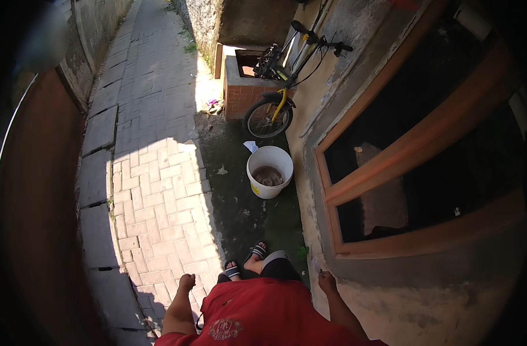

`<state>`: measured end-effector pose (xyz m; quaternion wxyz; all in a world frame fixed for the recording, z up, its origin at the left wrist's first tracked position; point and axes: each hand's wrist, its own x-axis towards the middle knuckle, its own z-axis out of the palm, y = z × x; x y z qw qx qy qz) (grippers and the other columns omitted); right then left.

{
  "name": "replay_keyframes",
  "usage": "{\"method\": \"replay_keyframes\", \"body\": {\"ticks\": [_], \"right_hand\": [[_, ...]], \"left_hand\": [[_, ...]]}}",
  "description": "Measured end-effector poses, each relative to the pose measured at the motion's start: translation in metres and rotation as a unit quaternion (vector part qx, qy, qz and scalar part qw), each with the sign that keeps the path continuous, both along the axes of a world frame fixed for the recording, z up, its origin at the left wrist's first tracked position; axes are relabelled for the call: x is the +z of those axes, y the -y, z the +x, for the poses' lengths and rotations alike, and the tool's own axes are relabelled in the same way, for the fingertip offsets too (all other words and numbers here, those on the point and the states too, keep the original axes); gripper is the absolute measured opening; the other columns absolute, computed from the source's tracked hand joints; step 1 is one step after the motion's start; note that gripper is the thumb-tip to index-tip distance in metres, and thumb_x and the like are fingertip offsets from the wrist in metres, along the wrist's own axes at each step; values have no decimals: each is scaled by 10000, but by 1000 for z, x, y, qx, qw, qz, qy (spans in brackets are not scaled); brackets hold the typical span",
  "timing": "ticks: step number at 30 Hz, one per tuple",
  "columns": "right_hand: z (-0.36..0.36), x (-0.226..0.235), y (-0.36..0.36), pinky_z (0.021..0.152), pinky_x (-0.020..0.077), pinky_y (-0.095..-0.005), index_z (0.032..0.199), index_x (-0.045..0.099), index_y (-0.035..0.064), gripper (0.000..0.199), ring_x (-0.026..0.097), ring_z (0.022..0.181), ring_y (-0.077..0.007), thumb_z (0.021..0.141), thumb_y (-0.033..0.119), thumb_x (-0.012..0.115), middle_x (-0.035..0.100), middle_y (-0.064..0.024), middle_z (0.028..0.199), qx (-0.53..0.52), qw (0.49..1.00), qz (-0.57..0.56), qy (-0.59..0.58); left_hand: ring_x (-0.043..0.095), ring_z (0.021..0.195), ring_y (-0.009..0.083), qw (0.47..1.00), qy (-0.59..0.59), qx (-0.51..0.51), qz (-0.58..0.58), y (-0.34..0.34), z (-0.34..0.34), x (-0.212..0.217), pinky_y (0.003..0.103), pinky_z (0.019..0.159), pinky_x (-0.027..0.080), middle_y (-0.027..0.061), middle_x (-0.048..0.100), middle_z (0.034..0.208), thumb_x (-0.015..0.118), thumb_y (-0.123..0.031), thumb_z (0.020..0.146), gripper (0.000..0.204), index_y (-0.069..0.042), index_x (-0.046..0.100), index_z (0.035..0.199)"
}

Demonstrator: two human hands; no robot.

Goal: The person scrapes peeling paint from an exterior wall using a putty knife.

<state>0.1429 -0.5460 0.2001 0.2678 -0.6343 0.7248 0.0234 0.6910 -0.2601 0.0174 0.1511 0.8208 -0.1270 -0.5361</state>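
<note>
My left hand (pixel 186 282) hangs over the sunlit paving with its fingers curled closed, and nothing shows in it. Close to the house wall, my right hand (pixel 327 281) is closed on a small, pale, see-through thing (pixel 317 267) whose kind I cannot make out. Ahead of my feet stands a white bucket (pixel 267 193), upright, with a brownish bottom inside. Neither hand touches it. A crumpled white scrap (pixel 250 146) lies just beyond the bucket's left rim.
A bicycle (pixel 269 118) with a yellow fork leans by a brick box (pixel 240 102) ahead. The wall with a wood-framed window (pixel 347 248) runs along my right. A paved alley (pixel 154 190) stretches forward on the left. My sandalled feet (pixel 255 252) are on dark ground.
</note>
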Motion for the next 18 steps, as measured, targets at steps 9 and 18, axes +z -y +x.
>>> {"method": "replay_keyframes", "body": {"ticks": [9, 18], "right_hand": [[78, -31, 101, 863, 517, -445, 1173, 608, 13, 370, 664, 1002, -393, 938, 298, 582, 688, -228, 1059, -31, 998, 31, 37], [215, 12, 382, 715, 516, -312, 1354, 538, 51, 404, 635, 806, -160, 988, 223, 550, 656, -100, 980, -109, 959, -44, 258]], "left_hand": [[686, 624, 205, 995, 3, 100, -17, 26, -4, 9, 350, 558, 517, 116, 688, 731, 544, -363, 960, 405, 19, 652, 882], [693, 684, 200, 995, 9, 98, -12, 190, 75, 30, 323, 606, 532, 130, 699, 830, 558, -319, 981, 380, 51, 646, 984]]}}
